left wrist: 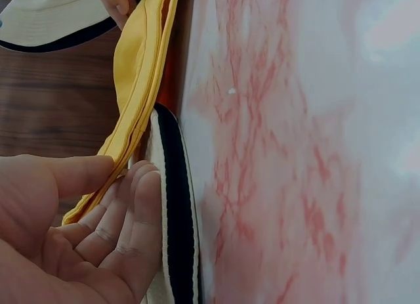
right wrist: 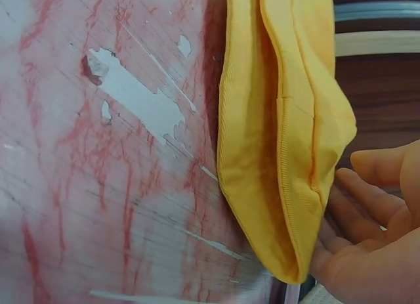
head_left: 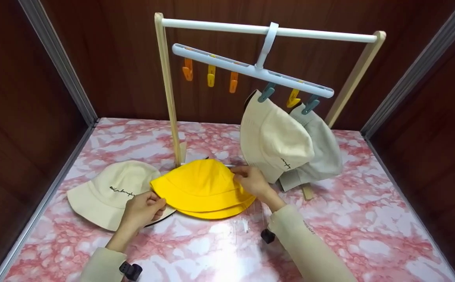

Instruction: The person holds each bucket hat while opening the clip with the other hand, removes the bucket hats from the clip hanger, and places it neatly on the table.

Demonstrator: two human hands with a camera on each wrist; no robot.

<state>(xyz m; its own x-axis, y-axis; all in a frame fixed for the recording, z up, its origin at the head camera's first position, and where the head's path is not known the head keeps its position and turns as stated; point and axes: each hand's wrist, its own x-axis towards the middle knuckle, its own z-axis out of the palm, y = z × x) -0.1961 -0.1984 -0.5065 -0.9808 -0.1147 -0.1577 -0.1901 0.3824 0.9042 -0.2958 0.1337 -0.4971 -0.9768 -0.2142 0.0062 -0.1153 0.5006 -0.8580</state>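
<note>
A yellow bucket hat [head_left: 202, 182] is between both hands, its crown up and two layers of brim showing along the lower edge. My left hand [head_left: 143, 209] pinches the left end of that brim, thumb on one side and fingertips on the other, clearest in the left wrist view. At the hat's right side is my right hand [head_left: 253, 182]. In the right wrist view its relaxed fingers [right wrist: 367, 192] reach against the yellow cloth, partly hidden by it, and the thumb does not press on the brim. A cream bucket hat [head_left: 106, 192] with black script lies beneath and beside the left hand.
A white clip hanger [head_left: 247, 70] hangs tilted from the rack's white bar [head_left: 227, 27]. Orange and yellow clips hang at its left. Teal clips at its right hold a cream hat [head_left: 278, 137] and a light grey hat [head_left: 321, 149]. Brown panels surround the pink marbled table [head_left: 349, 235].
</note>
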